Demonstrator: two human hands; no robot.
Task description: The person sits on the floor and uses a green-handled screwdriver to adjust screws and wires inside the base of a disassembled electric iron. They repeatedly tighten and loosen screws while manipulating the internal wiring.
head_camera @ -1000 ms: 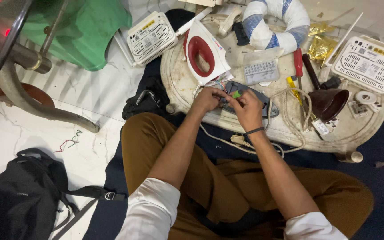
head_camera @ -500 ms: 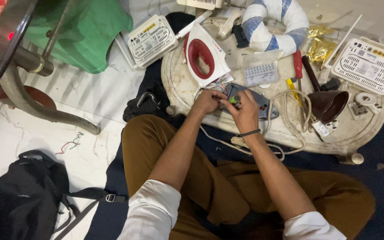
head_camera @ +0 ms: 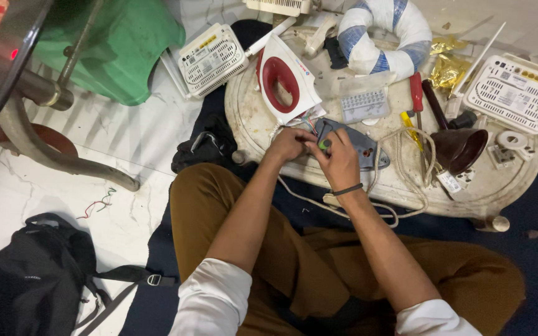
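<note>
Both hands work at the grey metal iron soleplate (head_camera: 357, 144) lying on the round cream counter (head_camera: 253, 118). Left hand (head_camera: 289, 144) pinches the coloured wires (head_camera: 309, 124); right hand (head_camera: 342, 163) grips a small green part (head_camera: 323, 145). The white-and-red iron housing (head_camera: 289, 78) stands just beyond them.

Crumpled gold foil packet (head_camera: 449, 65) at the table's far edge, beside the white-and-blue ring (head_camera: 381, 34).

White marble floor (head_camera: 126, 155), round low table (head_camera: 250, 118)
</note>
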